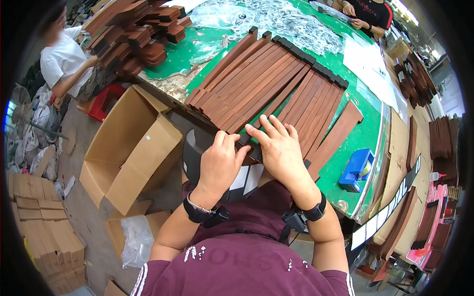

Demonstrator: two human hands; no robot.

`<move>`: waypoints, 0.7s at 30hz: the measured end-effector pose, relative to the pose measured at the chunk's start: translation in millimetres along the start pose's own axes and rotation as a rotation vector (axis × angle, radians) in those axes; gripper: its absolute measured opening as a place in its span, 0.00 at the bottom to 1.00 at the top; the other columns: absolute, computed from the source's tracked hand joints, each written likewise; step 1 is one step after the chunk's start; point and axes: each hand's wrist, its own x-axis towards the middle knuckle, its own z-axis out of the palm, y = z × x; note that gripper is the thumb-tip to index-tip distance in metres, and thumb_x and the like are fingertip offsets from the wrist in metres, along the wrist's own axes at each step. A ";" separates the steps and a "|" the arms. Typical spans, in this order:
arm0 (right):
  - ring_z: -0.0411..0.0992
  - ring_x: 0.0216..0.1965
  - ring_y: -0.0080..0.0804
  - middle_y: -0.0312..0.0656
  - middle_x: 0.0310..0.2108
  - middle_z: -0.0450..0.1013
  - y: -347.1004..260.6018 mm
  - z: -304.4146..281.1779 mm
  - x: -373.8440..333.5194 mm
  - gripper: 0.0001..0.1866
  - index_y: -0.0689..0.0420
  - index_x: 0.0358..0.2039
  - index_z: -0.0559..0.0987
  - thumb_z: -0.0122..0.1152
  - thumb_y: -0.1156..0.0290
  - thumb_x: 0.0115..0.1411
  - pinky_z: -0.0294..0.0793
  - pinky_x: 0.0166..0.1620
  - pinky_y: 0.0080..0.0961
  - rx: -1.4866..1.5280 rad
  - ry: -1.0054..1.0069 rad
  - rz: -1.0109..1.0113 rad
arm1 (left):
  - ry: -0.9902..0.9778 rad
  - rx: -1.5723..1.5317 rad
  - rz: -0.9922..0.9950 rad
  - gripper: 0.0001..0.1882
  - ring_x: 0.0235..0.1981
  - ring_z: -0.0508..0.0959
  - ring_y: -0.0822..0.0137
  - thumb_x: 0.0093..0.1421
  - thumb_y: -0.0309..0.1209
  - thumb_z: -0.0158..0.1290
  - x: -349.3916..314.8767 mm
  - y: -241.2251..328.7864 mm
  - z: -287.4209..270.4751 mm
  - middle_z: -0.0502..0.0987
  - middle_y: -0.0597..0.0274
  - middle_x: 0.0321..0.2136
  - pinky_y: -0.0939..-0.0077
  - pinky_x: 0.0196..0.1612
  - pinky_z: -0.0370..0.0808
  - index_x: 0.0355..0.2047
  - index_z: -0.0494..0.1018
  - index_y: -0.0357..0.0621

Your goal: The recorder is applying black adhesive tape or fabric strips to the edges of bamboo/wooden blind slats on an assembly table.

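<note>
A row of reddish-brown wooden slats (256, 79) lies side by side on the green table, with black caps (308, 59) on many far ends. At the row's near end, my left hand (216, 165) is closed, its fingers and thumb pinching a small black piece whose exact shape is mostly hidden. Beside it my right hand (282, 154) rests over the near slat ends with its fingers apart. A separate slat (338, 135) slants to the right of the row. White panels with black edges (247, 180) show below my hands.
An open cardboard box (121, 143) stands left of the table. A blue tape dispenser (358, 170) sits right. Clear plastic bags (261, 22) cover the far side. Stacked slats (140, 37) stand back left by a person (66, 64); another person (368, 15) works across the table.
</note>
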 end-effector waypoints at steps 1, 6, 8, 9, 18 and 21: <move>0.66 0.64 0.50 0.53 0.61 0.69 -0.8 -0.5 0.0 0.26 0.44 0.57 0.77 0.56 0.76 0.57 0.62 0.61 0.51 -0.002 0.009 0.000 | 0.019 -0.021 -0.015 0.13 0.28 0.79 0.55 0.56 0.32 0.64 -0.8 -2.6 1.3 0.74 0.56 0.34 0.65 0.30 0.77 0.38 0.75 0.39; 0.67 0.63 0.49 0.53 0.60 0.70 -0.6 2.1 0.8 0.26 0.44 0.57 0.77 0.55 0.77 0.57 0.63 0.61 0.50 -0.025 0.014 -0.003 | 0.052 -0.039 -0.003 0.12 0.26 0.78 0.57 0.56 0.31 0.64 2.2 -6.2 4.5 0.74 0.57 0.31 0.65 0.28 0.76 0.36 0.76 0.39; 0.67 0.63 0.49 0.53 0.60 0.70 -2.4 1.2 2.5 0.26 0.44 0.57 0.78 0.54 0.77 0.58 0.63 0.62 0.50 -0.009 0.007 0.008 | 0.081 -0.020 0.030 0.11 0.26 0.78 0.55 0.56 0.30 0.64 2.8 -7.9 8.2 0.74 0.57 0.32 0.64 0.28 0.76 0.35 0.75 0.40; 0.67 0.63 0.49 0.53 0.60 0.70 -3.2 0.9 3.0 0.26 0.44 0.57 0.78 0.54 0.77 0.58 0.63 0.62 0.50 -0.013 0.010 0.003 | 0.088 -0.026 0.029 0.10 0.27 0.78 0.53 0.56 0.30 0.63 3.8 -7.4 8.2 0.74 0.57 0.32 0.63 0.29 0.77 0.34 0.75 0.40; 0.65 0.64 0.52 0.53 0.58 0.71 -4.2 2.3 2.5 0.17 0.48 0.51 0.80 0.55 0.72 0.61 0.60 0.63 0.53 -0.008 0.067 0.013 | 0.077 -0.088 0.061 0.07 0.29 0.79 0.53 0.59 0.28 0.60 -8.3 -12.6 6.3 0.75 0.56 0.31 0.64 0.30 0.77 0.34 0.76 0.39; 0.63 0.63 0.56 0.51 0.50 0.74 -5.0 -2.2 3.8 0.11 0.57 0.38 0.80 0.57 0.63 0.66 0.58 0.64 0.56 0.019 0.127 0.027 | 0.075 -0.199 0.112 0.05 0.29 0.78 0.51 0.60 0.26 0.58 -6.1 -5.8 2.3 0.75 0.55 0.31 0.62 0.31 0.76 0.34 0.76 0.39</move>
